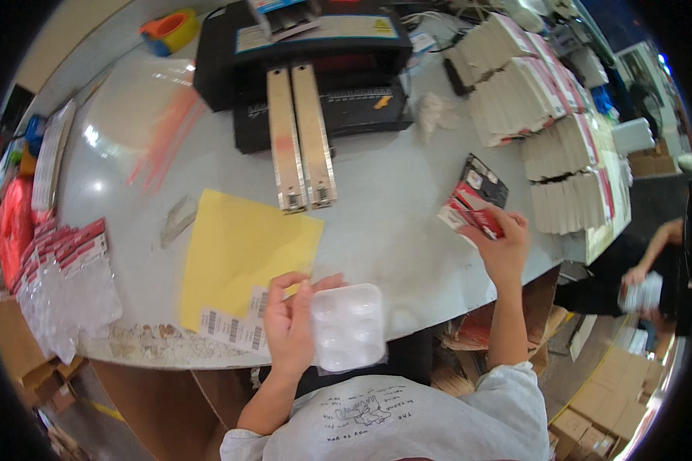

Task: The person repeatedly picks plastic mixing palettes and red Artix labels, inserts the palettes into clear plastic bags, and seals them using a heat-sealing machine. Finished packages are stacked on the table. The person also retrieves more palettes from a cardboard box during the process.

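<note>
My left hand [291, 326] is closed on the edge of a white plastic palette [350, 326] with several round wells, held at the table's front edge. What looks like clear film shows at its lower edge. Off to the right, my right hand [504, 250] pinches a folded red, black and white printed card [478, 186] above the tabletop. A yellow paper sheet [242, 246] lies left of centre. White barcode labels [231, 328] rest on its lower corner, beside my left hand.
A black machine [221, 65] with two long metal bars [286, 138] stands at the back. Stacks of cards [511, 100] fill the far right. Clear packs with red tops [69, 284] lie left, near a tape roll [169, 32]. Another person's hand [634, 276] holds a stack beyond the table.
</note>
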`<action>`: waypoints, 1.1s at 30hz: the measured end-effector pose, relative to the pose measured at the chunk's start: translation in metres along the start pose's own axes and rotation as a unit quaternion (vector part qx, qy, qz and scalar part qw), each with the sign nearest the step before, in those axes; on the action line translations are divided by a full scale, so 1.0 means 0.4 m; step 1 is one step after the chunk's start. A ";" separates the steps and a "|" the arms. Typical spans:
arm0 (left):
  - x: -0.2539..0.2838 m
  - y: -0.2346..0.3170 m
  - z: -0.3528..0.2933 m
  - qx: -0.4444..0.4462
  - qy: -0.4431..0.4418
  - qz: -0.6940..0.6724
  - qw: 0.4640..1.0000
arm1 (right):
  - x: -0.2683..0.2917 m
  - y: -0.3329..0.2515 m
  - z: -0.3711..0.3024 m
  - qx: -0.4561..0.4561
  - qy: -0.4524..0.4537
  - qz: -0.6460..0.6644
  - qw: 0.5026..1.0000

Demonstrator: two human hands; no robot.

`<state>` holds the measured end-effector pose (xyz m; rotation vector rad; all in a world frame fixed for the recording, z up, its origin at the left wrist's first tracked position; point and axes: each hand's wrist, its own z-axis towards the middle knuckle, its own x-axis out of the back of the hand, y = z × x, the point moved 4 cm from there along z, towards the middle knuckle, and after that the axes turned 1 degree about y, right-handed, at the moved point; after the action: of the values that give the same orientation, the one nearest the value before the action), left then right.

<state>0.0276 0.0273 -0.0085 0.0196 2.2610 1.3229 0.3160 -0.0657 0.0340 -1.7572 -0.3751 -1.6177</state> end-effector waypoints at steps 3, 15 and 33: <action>-0.022 0.007 -0.010 0.037 -0.030 0.030 0.998 | 0.015 -0.148 -0.056 0.050 -0.171 0.390 0.903; 0.030 0.032 -0.006 -0.041 0.011 0.271 0.962 | -0.085 -0.376 -0.057 0.261 -0.408 0.273 0.831; 0.043 0.058 0.041 -0.167 0.112 0.260 0.944 | -0.179 -0.266 -0.115 -0.077 -0.441 0.502 0.740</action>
<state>0.0142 0.0572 -0.0033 0.3899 2.2678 2.0662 0.2010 -0.0035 -0.0041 -2.1638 0.3097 0.0094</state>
